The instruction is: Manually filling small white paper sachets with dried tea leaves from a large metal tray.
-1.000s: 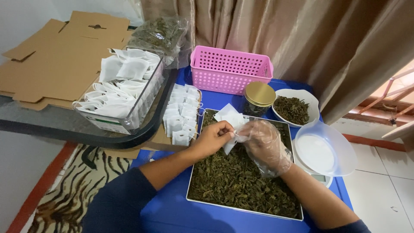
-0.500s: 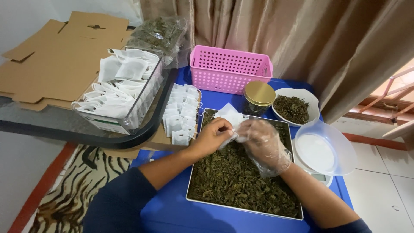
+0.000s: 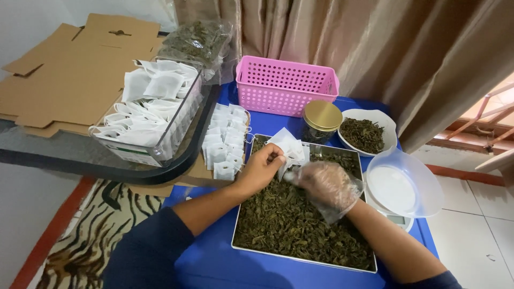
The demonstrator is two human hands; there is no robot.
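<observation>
Tea leaves [image 3: 300, 230], dark green-brown and crumpled, fill a shallow metal tray [image 3: 238, 243] right under both forearms, nearest the camera, w/ the blue table [image 3: 214, 267] under it. Both arms come in from the bottom edge, dark blue sleeves.

Left hand [image 3: 261, 170] is bare, hovering over the tray's far-left part, fingers curled and pinched on the edge of a small white filter bag [image 3: 289, 147]. Bag is thin, papery, squarish, a bit crumpled, lifted just above the leaves between the two hands, mouth end toward the right hand. Can't tell if anything's in it yet.

Right hand [image 3: 325, 184] wears a loose clear plastic glove, just right of the left hand, fingertips bunched together at the bag's lower edge. Whether it's got leaves pinched in them – can't tell, glove blurs it.

Left of the left hand, near: rows of flat empty filter bags [image 3: 225, 144] laid on cardboard. Farther left, a clear plastic bin [image 3: 155, 150] piled w/ more white bags, sitting on a glass tabletop w/ flattened cardboard boxes [image 3: 69, 80] behind.

Right of the right hand: white scale w/ a clear bowl [image 3: 404, 187] on it. Beyond the hands: gold-lidded glass jar [image 3: 320, 120], white dish of leaves [image 3: 368, 134] beside it, then a pink perforated basket [image 3: 286, 85], and tan curtains [image 3: 375, 43] at the back.
</observation>
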